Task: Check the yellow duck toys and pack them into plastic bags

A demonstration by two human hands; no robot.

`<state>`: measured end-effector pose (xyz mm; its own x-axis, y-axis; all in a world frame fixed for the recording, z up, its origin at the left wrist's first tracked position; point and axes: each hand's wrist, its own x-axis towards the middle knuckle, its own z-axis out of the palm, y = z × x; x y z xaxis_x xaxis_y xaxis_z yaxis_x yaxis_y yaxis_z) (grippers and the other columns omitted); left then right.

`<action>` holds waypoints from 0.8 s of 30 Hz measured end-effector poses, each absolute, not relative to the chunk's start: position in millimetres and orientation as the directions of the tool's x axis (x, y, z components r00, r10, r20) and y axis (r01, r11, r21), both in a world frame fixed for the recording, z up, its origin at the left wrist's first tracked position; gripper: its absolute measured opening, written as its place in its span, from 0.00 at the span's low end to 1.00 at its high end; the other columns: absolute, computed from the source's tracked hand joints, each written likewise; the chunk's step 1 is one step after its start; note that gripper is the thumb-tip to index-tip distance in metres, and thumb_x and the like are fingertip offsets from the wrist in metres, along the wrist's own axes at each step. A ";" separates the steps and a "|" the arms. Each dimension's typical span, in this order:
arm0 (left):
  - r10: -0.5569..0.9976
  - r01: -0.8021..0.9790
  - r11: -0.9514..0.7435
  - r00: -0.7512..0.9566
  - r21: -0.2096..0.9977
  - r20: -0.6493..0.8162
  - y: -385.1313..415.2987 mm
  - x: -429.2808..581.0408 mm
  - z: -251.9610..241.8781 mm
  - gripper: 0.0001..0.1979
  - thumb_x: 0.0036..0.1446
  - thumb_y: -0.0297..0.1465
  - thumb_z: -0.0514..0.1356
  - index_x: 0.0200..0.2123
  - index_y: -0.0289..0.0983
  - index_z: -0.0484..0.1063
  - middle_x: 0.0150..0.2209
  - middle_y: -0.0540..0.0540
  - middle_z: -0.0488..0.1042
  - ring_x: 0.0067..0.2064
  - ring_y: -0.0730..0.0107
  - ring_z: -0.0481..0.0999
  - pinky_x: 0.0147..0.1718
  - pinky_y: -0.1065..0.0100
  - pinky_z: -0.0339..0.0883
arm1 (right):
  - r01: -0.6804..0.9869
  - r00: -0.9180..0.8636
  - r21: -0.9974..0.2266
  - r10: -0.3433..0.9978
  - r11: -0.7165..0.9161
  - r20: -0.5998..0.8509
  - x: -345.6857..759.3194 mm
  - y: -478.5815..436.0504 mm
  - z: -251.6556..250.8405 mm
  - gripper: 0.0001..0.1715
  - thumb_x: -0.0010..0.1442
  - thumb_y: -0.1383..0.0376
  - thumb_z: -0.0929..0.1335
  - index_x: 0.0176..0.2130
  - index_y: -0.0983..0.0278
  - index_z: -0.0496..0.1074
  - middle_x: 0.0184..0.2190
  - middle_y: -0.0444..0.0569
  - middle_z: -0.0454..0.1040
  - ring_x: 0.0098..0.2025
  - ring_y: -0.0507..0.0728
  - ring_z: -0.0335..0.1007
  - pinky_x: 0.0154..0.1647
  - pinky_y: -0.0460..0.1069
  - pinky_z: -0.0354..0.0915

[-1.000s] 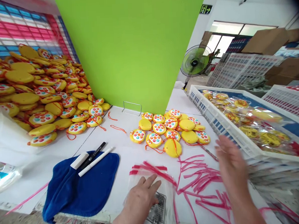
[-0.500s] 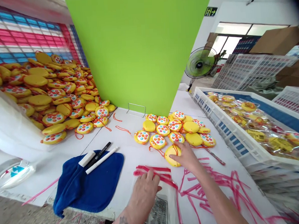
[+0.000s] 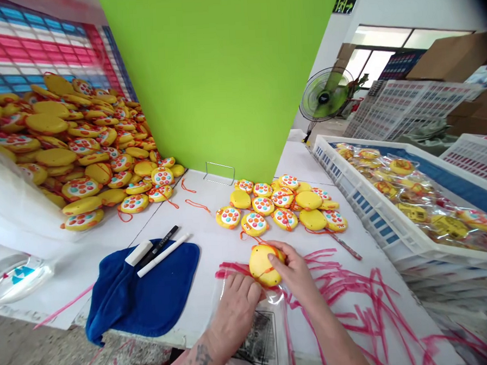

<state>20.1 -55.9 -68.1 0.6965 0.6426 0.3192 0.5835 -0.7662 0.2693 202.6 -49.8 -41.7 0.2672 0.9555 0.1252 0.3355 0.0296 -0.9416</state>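
A yellow toy (image 3: 259,262) is held over the far end of the clear bag (image 3: 272,329), with its plain side turned up and an orange cord drawn across it. Its edge is gripped by the right hand (image 3: 292,264), which is closed on it, the thumb laid on the upper face and the fingers curled at the rim. Whether the bag is touched by the toy cannot be told. The near-left part of the bag is covered by the left hand (image 3: 238,301), back upward and fingers bent down toward the pink-striped end; whether the plastic is pinched or merely pressed cannot be told. A dark printed panel (image 3: 260,339) is seen on the bag.

Just right of the bag, pink strips (image 3: 348,302) are scattered over the white tabletop (image 3: 214,244). Beyond the bag, more yellow toys (image 3: 284,218) are gathered, some with their colourful dotted faces up. To its left a blue cloth (image 3: 163,301) is spread, on which a black marker (image 3: 160,245) and a white pen (image 3: 163,256) are laid. Farther right of the bag, packaged toys (image 3: 415,187) are held in a white basket (image 3: 361,198). Well beyond the bag, a green panel (image 3: 222,80) is stood upright, and far to its left a large heap of toys (image 3: 78,145) is piled.
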 end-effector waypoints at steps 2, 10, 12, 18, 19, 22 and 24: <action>0.664 0.603 -0.747 0.663 0.280 0.345 -57.0 17.7 -66.2 0.07 0.64 0.24 0.51 0.36 0.37 0.67 0.38 0.44 0.72 0.40 0.59 0.69 0.41 0.55 0.65 | 0.360 0.136 -0.930 0.983 0.066 0.123 187.6 -54.9 -38.5 0.17 0.61 0.59 0.65 0.48 0.61 0.73 0.46 0.52 0.76 0.49 0.61 0.71 0.53 0.57 0.66; 0.725 0.514 -0.682 0.568 0.520 0.390 -52.4 18.3 -67.3 0.06 0.61 0.22 0.53 0.39 0.37 0.66 0.55 0.40 0.69 0.58 0.56 0.66 0.55 0.49 0.62 | 0.678 0.138 -0.735 0.980 0.010 0.142 198.0 -72.1 -39.0 0.22 0.66 0.54 0.60 0.50 0.60 0.74 0.45 0.54 0.76 0.50 0.63 0.71 0.52 0.59 0.65; 0.757 0.501 -0.629 0.569 0.595 0.322 -48.6 18.3 -65.1 0.05 0.60 0.23 0.55 0.35 0.38 0.66 0.56 0.41 0.69 0.58 0.57 0.67 0.55 0.50 0.63 | 0.692 0.201 -0.715 0.978 -0.101 0.057 205.9 -76.5 -42.4 0.23 0.67 0.53 0.58 0.50 0.59 0.73 0.39 0.53 0.79 0.43 0.63 0.74 0.45 0.58 0.68; 0.766 0.472 -0.548 0.615 0.691 0.187 -38.0 16.9 -49.3 0.06 0.59 0.22 0.56 0.32 0.38 0.66 0.54 0.42 0.71 0.56 0.58 0.68 0.54 0.53 0.63 | 0.656 0.174 -0.745 0.985 -0.116 -0.001 191.9 -85.1 -54.8 0.22 0.65 0.63 0.58 0.54 0.61 0.70 0.42 0.52 0.80 0.40 0.62 0.77 0.39 0.54 0.68; 0.772 0.475 -0.534 0.612 0.699 0.174 -37.2 17.0 -46.4 0.06 0.59 0.21 0.55 0.32 0.38 0.66 0.52 0.43 0.72 0.54 0.59 0.69 0.53 0.54 0.64 | 0.664 0.196 -0.736 0.981 -0.131 0.002 186.9 -85.3 -55.2 0.23 0.64 0.64 0.57 0.56 0.61 0.68 0.39 0.52 0.80 0.37 0.62 0.77 0.37 0.53 0.68; 0.795 0.509 -0.484 0.595 0.711 0.115 -38.2 16.8 -37.3 0.06 0.60 0.22 0.54 0.33 0.38 0.66 0.43 0.44 0.74 0.46 0.61 0.72 0.46 0.58 0.67 | 0.664 0.246 -0.731 0.969 -0.156 0.017 174.5 -85.0 -53.2 0.25 0.65 0.63 0.55 0.58 0.62 0.65 0.30 0.49 0.79 0.29 0.60 0.75 0.29 0.51 0.65; 0.796 0.513 -0.456 0.600 0.727 0.076 -41.4 15.0 -30.2 0.05 0.61 0.25 0.53 0.35 0.38 0.67 0.39 0.45 0.74 0.43 0.61 0.72 0.43 0.60 0.67 | 0.640 0.268 -0.755 0.962 -0.143 0.046 169.3 -85.0 -51.8 0.26 0.66 0.61 0.55 0.59 0.63 0.65 0.29 0.49 0.78 0.28 0.60 0.74 0.28 0.50 0.64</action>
